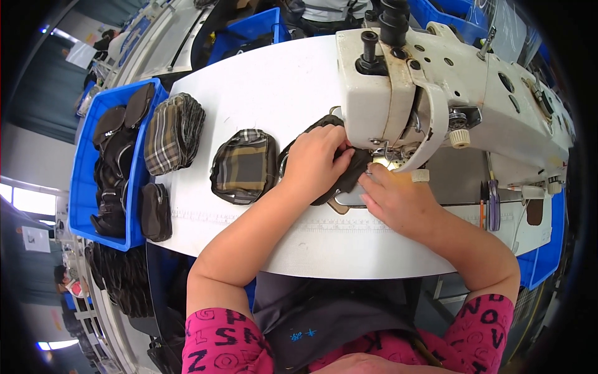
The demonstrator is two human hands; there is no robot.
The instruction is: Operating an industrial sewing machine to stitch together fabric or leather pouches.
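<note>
A dark zippered pouch (353,172) lies under the needle area of a white sewing machine (369,103). My left hand (314,156) rests over the pouch with its fingers bent and thumb pressed on the dark fabric, gripping it just left of the needle. My right hand (400,196) is closed at the fabric's right edge, close to the presser foot, fingertips pinched together. The pouch's zipper teeth show beside my left wrist; much of its body is hidden under that hand. Left of it, a plaid pouch piece (245,166) lies flat on the white table.
A stack of plaid pieces (173,134) and a small dark pouch (156,212) sit by a blue bin (135,209) of dark pouches. A purple-handled screwdriver (493,206) lies right of my right hand. The machine arm overhangs the table's right side (380,249).
</note>
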